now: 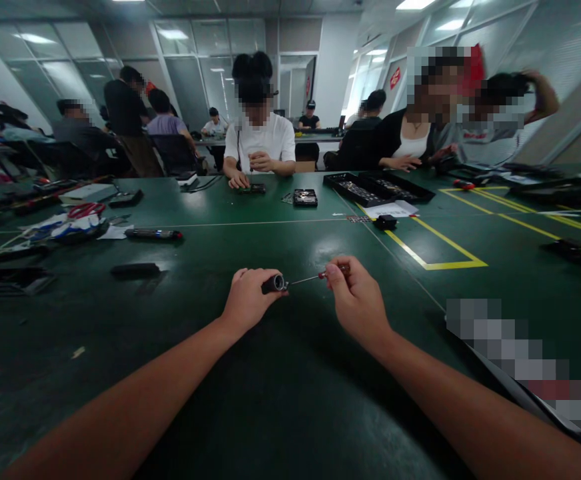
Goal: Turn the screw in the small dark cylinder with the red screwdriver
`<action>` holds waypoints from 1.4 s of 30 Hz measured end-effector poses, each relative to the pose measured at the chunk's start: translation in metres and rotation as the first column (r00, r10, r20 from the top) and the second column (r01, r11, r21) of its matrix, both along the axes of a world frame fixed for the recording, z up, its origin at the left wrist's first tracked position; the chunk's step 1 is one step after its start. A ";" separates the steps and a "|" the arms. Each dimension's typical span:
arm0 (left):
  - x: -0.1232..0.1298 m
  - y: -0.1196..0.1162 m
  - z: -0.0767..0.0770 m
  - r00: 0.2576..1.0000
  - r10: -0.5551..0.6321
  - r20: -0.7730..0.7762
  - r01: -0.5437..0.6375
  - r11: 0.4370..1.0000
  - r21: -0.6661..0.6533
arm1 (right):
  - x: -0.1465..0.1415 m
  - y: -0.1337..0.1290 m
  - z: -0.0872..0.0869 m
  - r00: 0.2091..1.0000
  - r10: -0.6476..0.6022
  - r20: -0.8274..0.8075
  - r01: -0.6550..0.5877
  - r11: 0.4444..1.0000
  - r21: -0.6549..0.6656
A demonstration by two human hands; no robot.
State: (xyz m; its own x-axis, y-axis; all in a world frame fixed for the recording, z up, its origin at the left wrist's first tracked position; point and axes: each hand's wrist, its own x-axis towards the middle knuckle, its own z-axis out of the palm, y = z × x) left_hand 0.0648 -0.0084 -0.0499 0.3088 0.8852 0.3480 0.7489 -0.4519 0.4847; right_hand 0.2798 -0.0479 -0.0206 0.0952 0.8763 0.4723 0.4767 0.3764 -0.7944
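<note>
My left hand [250, 300] is closed round a dark cylindrical piece [273, 285], which looks like a flashlight body, with its round end turned toward me. In my right hand [358, 293] is a slim screwdriver [306, 279] with a red handle, gripped between thumb and fingers. Its thin metal shaft points left, and the tip meets a small part at the side of the cylinder's end. Whether the tip sits in a screw is too small to tell. Both hands are just above the green table [290, 400].
Left on the table are a black bar-shaped piece [135, 269], a dark pen-like tool [153, 235] and cables. Ahead lie a small black block [385, 222], a parts box [305, 197] and black trays [378, 189]. A co-worker in a white shirt [260, 143] works opposite.
</note>
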 end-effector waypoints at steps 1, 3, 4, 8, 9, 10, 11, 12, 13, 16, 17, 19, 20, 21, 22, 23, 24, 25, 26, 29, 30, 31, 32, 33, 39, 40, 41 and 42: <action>0.000 0.000 0.000 1.000 0.000 0.003 0.000 1.000 0.000 | 0.000 0.000 0.000 1.000 -0.004 0.007 0.004 1.000 -0.004; -0.001 0.000 -0.001 1.000 -0.001 0.006 0.001 1.000 -0.003 | 0.000 0.000 0.000 1.000 -0.011 0.015 0.011 1.000 -0.014; -0.001 0.000 -0.001 1.000 0.000 0.008 0.000 1.000 -0.006 | 0.001 0.000 0.000 1.000 -0.011 0.015 0.012 1.000 -0.018; -0.001 -0.001 -0.001 1.000 0.005 0.010 -0.005 1.000 -0.024 | 0.002 0.002 -0.002 1.000 -0.012 0.022 0.012 0.999 -0.039; -0.001 -0.001 0.000 1.000 0.005 0.011 -0.005 1.000 -0.028 | 0.002 0.003 -0.002 1.000 -0.013 0.027 0.014 0.999 -0.045; 0.000 -0.002 0.001 1.000 0.004 0.011 -0.003 1.000 -0.029 | 0.003 0.004 -0.002 0.999 -0.015 0.032 0.017 0.998 -0.053; 0.000 -0.002 0.001 1.000 0.002 0.010 -0.002 1.000 -0.028 | 0.003 0.004 -0.002 0.999 -0.017 0.035 0.019 0.998 -0.062; 0.000 -0.002 0.002 1.000 0.002 0.009 -0.002 1.000 -0.027 | 0.003 0.005 -0.002 0.999 -0.018 0.039 0.020 0.997 -0.070; 0.000 -0.003 0.002 1.000 0.002 0.008 -0.002 1.000 -0.025 | 0.004 0.005 -0.002 0.999 -0.017 0.042 0.020 0.997 -0.078; 0.000 -0.003 0.002 1.000 0.004 0.009 -0.003 1.000 -0.027 | 0.004 0.005 -0.002 0.999 -0.017 0.050 0.021 0.996 -0.088; -0.001 -0.003 0.001 1.000 0.005 0.010 -0.005 1.000 -0.026 | 0.004 0.005 -0.002 0.998 -0.017 0.053 0.021 0.996 -0.088; -0.001 -0.002 0.001 1.000 0.005 0.014 -0.004 1.000 -0.021 | 0.004 0.004 -0.001 0.998 -0.022 0.053 0.026 0.996 -0.089; -0.001 -0.002 0.001 1.000 0.005 0.020 -0.005 1.000 -0.017 | 0.004 0.004 -0.001 0.998 -0.024 0.051 0.029 0.996 -0.090; -0.001 -0.002 0.001 1.000 0.004 0.026 -0.004 1.000 -0.014 | 0.004 0.005 -0.001 0.999 -0.025 0.046 0.029 0.995 -0.091; -0.001 -0.002 0.001 0.999 0.003 0.035 -0.002 1.000 -0.011 | 0.004 0.005 -0.001 0.999 -0.026 0.040 0.030 0.995 -0.091; 0.000 -0.002 0.002 0.999 -0.001 0.050 0.002 1.000 -0.008 | 0.004 0.005 -0.001 0.999 -0.028 0.031 0.031 0.996 -0.088; 0.000 -0.002 0.002 0.997 -0.007 0.070 0.008 1.000 -0.006 | 0.004 0.005 -0.001 0.999 -0.030 0.022 0.032 0.996 -0.082; 0.001 -0.002 0.002 0.996 -0.015 0.093 0.015 1.000 -0.006 | 0.004 0.005 0.000 0.999 -0.032 0.013 0.033 0.997 -0.074; 0.002 -0.003 0.003 0.993 -0.023 0.114 0.024 1.000 -0.008 | 0.004 0.005 0.000 0.999 -0.037 0.003 0.037 0.997 -0.065; 0.004 -0.006 0.004 0.991 -0.045 0.128 0.047 0.999 -0.012 | 0.005 0.006 0.000 0.998 -0.060 -0.029 0.058 0.998 -0.038; 0.005 -0.007 0.004 0.992 -0.056 0.110 0.058 0.998 -0.015 | 0.006 0.006 0.000 0.997 -0.067 -0.044 0.066 0.997 -0.027; 0.007 -0.008 0.005 0.993 -0.076 0.086 0.077 0.997 -0.018 | 0.006 0.007 0.000 0.995 -0.073 -0.062 0.072 0.997 -0.014; 0.009 -0.009 0.007 0.993 -0.104 0.059 0.106 0.994 -0.025 | 0.007 0.007 0.000 0.994 -0.078 -0.083 0.079 0.997 0.002; 0.011 -0.010 0.008 0.990 -0.138 0.033 0.139 0.990 -0.032 | 0.008 0.008 0.000 0.991 -0.085 -0.105 0.087 0.996 0.018; 0.030 -0.010 0.018 0.947 -0.260 -0.188 0.223 0.955 -0.196 | 0.011 0.009 0.002 0.973 -0.121 -0.199 0.135 0.989 0.055; 0.034 -0.009 0.018 0.938 -0.254 -0.237 0.203 0.954 -0.220 | 0.010 0.008 0.002 0.972 -0.117 -0.203 0.131 0.990 0.058; 0.038 -0.008 0.018 0.929 -0.243 -0.278 0.181 0.956 -0.229 | 0.010 0.008 0.002 0.973 -0.112 -0.202 0.126 0.990 0.059; 0.041 -0.006 0.018 0.925 -0.227 -0.306 0.161 0.961 -0.226 | 0.009 0.007 0.002 0.975 -0.104 -0.198 0.118 0.991 0.060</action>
State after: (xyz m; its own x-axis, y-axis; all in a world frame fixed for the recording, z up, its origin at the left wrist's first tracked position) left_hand 0.1059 -0.0148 -0.0323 0.5479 0.8361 0.0270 0.7873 -0.5263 0.3211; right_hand 0.2888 -0.0409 -0.0190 0.2862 0.8199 0.4958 0.3583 0.3883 -0.8490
